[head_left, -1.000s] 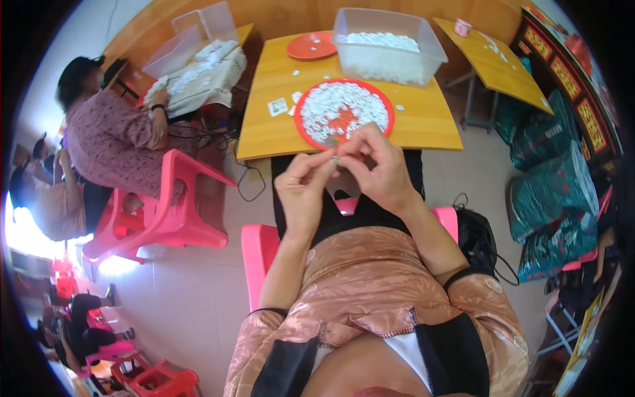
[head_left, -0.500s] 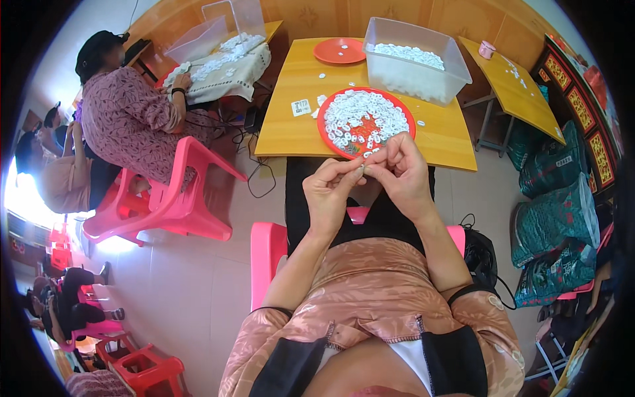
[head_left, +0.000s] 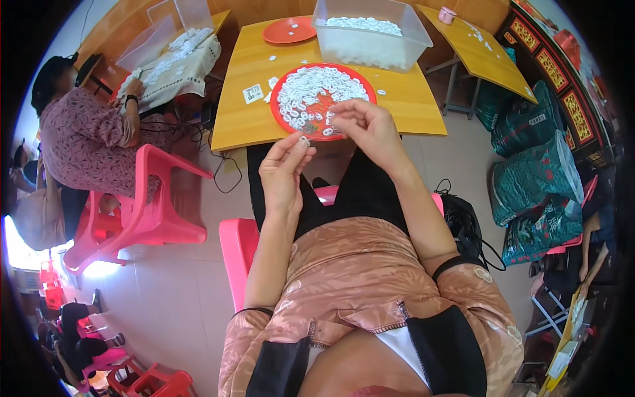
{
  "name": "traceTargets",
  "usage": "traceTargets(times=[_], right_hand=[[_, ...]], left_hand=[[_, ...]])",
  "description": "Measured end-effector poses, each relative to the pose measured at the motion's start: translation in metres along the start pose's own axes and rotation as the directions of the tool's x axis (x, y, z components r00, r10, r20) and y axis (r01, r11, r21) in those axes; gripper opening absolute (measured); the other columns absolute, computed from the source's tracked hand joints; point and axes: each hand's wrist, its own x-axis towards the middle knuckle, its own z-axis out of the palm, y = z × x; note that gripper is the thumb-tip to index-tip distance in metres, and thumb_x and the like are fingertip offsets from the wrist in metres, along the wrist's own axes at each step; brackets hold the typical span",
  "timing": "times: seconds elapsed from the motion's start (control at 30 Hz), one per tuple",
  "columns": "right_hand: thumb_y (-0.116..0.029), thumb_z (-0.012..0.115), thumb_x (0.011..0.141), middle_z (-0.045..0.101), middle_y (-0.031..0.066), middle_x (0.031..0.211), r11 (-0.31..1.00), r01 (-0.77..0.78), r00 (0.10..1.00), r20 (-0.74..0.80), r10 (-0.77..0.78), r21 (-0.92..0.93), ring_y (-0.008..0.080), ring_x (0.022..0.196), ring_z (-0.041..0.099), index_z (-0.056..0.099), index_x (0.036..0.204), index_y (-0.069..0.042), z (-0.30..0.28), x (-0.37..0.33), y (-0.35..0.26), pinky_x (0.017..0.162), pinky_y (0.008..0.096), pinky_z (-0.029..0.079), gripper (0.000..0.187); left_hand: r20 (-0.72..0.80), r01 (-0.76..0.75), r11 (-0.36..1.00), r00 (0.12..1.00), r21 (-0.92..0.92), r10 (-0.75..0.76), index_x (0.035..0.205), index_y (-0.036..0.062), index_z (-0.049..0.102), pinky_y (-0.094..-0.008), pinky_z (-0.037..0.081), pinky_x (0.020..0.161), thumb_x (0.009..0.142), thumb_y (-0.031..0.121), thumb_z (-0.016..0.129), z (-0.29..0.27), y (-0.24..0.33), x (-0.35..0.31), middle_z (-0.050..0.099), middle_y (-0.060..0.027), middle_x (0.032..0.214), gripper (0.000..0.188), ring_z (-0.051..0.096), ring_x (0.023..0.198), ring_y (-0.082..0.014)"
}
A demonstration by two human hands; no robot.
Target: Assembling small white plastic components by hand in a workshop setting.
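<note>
Hands (head_left: pixel 372 129) now apart, white piece (head_left: pixel 305 141) in left (head_left: pixel 281 175)

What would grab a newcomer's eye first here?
Probably the red tray of small white pieces on the yellow table. Just before it, the left hand pinches a tiny pale piece; the right hand is at its near right side. Behind stands a clear bin.

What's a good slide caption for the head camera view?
Left hand pinching a small white piece, right hand at the near edge of a round red tray of white oval pieces.
</note>
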Motion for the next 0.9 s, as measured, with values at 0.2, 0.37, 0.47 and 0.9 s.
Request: traceTargets(times=[0.2, 0.37, 0.47, 0.9], right_hand=[[-0.016, 0.075, 0.092, 0.079, 0.0130, 0.096, 0.891, 0.011, 0.997, -0.057, -0.042, -0.454, 0.0190, 0.085, 0.074, 0.078, 0.107, -0.001, -0.028, 0.076, 0.066, 0.080, 0.0320, 0.057, 0.022], [-0.013, 0.069, 0.086, 0.077, 0.0189, 0.103, 0.681, 0.208, 0.975, 0.205, -0.086, -0.702, 0.0360, 0.096, 0.074, 0.081, 0.104, -0.008, -0.007, 0.133, 0.112, 0.089, 0.0462, 0.058, 0.022], [-0.012, 0.068, 0.088, 0.075, 0.0207, 0.105, 0.564, 0.322, 0.943, 0.309, -0.122, -0.760, 0.0384, 0.098, 0.072, 0.080, 0.107, -0.008, 0.010, 0.144, 0.128, 0.089, 0.0487, 0.057, 0.023], [-0.012, 0.063, 0.088, 0.072, 0.0264, 0.090, 0.580, 0.398, 0.915, 0.260, -0.310, -0.710, 0.0427, 0.088, 0.072, 0.072, 0.086, 0.005, 0.019, 0.147, 0.130, 0.076, 0.0533, 0.057, 0.019]], left_hand=[[-0.087, 0.041, 0.986, 0.995, -0.162, -0.056, 0.125, -0.0020, 0.068, -0.0259, 0.060, 0.086, 0.098, 0.000, 0.070, -0.010, 0.001, 0.012, 0.074, -0.0089, 0.109, 0.027, 0.073, 0.094, -0.0162], [-0.075, 0.029, 0.982, 0.996, -0.187, -0.043, 0.131, -0.0012, 0.065, -0.0253, 0.059, 0.088, 0.099, 0.003, 0.069, -0.020, 0.001, 0.017, 0.072, -0.0072, 0.110, 0.032, 0.072, 0.097, -0.0155], [-0.089, 0.028, 0.981, 0.995, -0.192, -0.046, 0.131, -0.0013, 0.065, -0.0251, 0.059, 0.087, 0.099, 0.003, 0.069, -0.022, 0.006, 0.017, 0.072, -0.0072, 0.109, 0.032, 0.072, 0.097, -0.0152], [-0.073, 0.077, 0.968, 0.993, -0.238, -0.097, 0.128, -0.0017, 0.065, -0.0253, 0.060, 0.086, 0.099, 0.002, 0.070, -0.029, 0.006, 0.019, 0.073, -0.0090, 0.110, 0.030, 0.073, 0.095, -0.0161]])
